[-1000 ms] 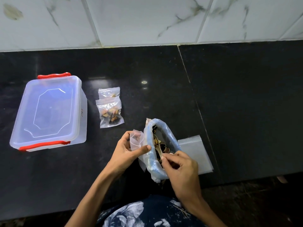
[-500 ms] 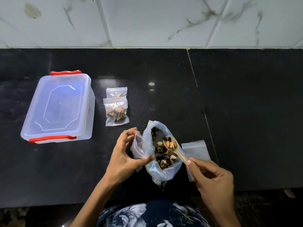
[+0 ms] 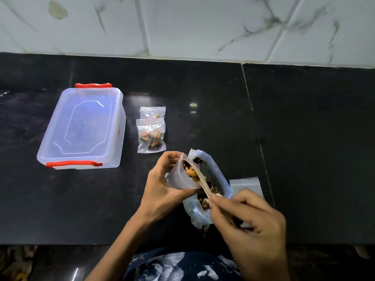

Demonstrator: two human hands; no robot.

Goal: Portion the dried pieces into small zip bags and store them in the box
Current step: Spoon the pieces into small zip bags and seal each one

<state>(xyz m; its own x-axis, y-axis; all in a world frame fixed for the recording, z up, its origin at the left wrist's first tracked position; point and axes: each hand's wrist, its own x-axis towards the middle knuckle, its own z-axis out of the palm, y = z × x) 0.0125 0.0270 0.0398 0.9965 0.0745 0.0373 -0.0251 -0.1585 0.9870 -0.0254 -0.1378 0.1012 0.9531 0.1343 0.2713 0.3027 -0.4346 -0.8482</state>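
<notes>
Left grip (image 3: 164,185) pinching zip bag (image 3: 180,177), filled bags (image 3: 151,134) (two) beside lidded box (image 3: 81,128)

Black counter (image 3: 304,138); marbled wall tiles (image 3: 203,25)

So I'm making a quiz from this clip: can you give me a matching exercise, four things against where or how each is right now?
Things:
1. storage box
2. wooden spoon
3. filled zip bags
4. empty zip bags

States:
a. tipped into the small bag the left hand holds open
b. lid on, red clips, at the left
c. flat on the counter, behind the right hand
d. on the counter just right of the box

Pairs: 1-b, 2-a, 3-d, 4-c
</notes>
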